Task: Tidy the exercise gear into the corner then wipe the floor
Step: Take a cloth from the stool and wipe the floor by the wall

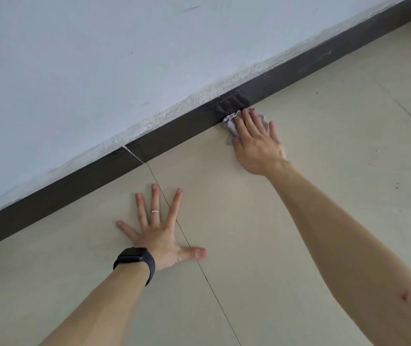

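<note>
My right hand (258,143) lies flat on a crumpled pale grey cloth (230,123), pressing it onto the beige tiled floor (312,151) right against the dark skirting board (174,131). Most of the cloth is hidden under the fingers. My left hand (160,231) rests flat on the floor nearer to me, fingers spread wide, holding nothing. It wears a ring and a black watch on the wrist. No exercise gear is in view.
A white wall (99,58) with rough plaster at its base rises behind the skirting. Thin tile joints cross the floor. A few dark specks lie on the tiles at the right (397,188).
</note>
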`<act>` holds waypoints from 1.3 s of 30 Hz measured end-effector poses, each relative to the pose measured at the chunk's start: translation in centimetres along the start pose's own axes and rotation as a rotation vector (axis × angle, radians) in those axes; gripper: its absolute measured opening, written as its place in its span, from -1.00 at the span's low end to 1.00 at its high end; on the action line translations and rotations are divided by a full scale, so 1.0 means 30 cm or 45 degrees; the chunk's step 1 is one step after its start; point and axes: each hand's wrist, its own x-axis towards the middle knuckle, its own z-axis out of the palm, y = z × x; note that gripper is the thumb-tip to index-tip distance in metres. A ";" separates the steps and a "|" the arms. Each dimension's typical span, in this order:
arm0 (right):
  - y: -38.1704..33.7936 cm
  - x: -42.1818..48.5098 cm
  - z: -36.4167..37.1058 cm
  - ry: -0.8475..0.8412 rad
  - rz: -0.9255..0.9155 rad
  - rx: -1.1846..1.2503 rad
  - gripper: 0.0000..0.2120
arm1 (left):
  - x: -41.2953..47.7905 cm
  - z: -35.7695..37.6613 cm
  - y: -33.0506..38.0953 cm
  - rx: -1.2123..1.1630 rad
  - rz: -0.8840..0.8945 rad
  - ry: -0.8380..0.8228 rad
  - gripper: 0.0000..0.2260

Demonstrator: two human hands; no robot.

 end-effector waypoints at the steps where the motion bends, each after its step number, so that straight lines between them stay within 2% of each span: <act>1: 0.046 0.020 -0.015 0.013 0.091 0.002 -0.44 | 0.001 0.003 -0.001 -0.002 0.000 0.008 0.27; 4: 0.170 0.079 -0.049 0.110 0.456 0.087 -0.44 | 0.006 0.014 -0.003 -0.013 0.006 0.027 0.27; 6: 0.136 0.063 -0.023 0.160 0.472 0.121 -0.44 | 0.009 0.014 -0.006 -0.016 0.015 0.029 0.26; 7: 0.085 0.025 0.002 0.178 0.389 0.123 -0.45 | 0.009 0.011 -0.004 -0.022 0.015 0.023 0.26; 11: -0.152 -0.335 0.145 0.122 -0.185 0.043 -0.48 | 0.003 0.013 0.000 -0.023 -0.009 0.042 0.28; 13: -0.129 -0.460 0.165 0.074 -0.256 -0.025 -0.47 | 0.001 0.009 0.005 -0.023 -0.014 0.053 0.28; 15: -0.001 -0.490 0.148 0.084 -0.083 -0.078 -0.43 | -0.001 0.009 0.001 -0.015 0.004 0.056 0.28; 19: 0.215 -0.515 0.079 0.108 0.630 0.122 -0.39 | -0.001 0.016 -0.008 0.000 0.040 0.087 0.27; 21: 0.171 -0.574 0.113 0.130 0.712 0.170 -0.40 | -0.003 0.022 -0.011 0.005 0.051 0.098 0.26; 23: 0.059 -0.681 0.176 0.175 0.542 0.087 -0.43 | -0.002 0.029 -0.019 0.008 0.063 0.113 0.26; 25: -0.062 -0.828 0.231 0.158 0.185 -0.002 -0.45 | -0.005 0.036 -0.025 0.010 0.074 0.138 0.25; 27: -0.089 -0.954 0.260 0.060 -0.123 -0.064 -0.47 | 0.000 0.038 -0.025 0.013 0.089 0.154 0.25; 28: -0.047 -0.988 0.252 0.023 -0.142 -0.083 -0.48 | -0.001 0.042 -0.024 0.010 0.101 0.162 0.24; 29: 0.022 -1.006 0.239 0.041 -0.048 -0.095 -0.47 | -0.004 0.050 -0.027 0.007 0.112 0.181 0.23; 31: 0.188 -1.032 0.203 0.089 0.374 -0.039 -0.46 | -0.016 0.076 -0.039 0.012 0.132 0.269 0.19; 33: 0.336 -1.082 0.157 0.055 0.822 0.120 -0.43 | -0.037 0.117 -0.042 0.017 0.126 0.383 0.06; 34: 0.367 -1.125 0.148 0.055 0.961 0.166 -0.42 | -0.059 0.147 -0.034 0.035 0.124 0.446 -0.04; 37: 0.267 -1.256 0.209 0.106 1.051 0.248 -0.41 | -0.153 0.281 -0.005 0.075 0.216 0.616 -0.40; 39: 0.094 -1.364 0.290 0.112 0.885 0.168 -0.42 | -0.239 0.404 -0.012 0.020 0.313 0.612 -0.48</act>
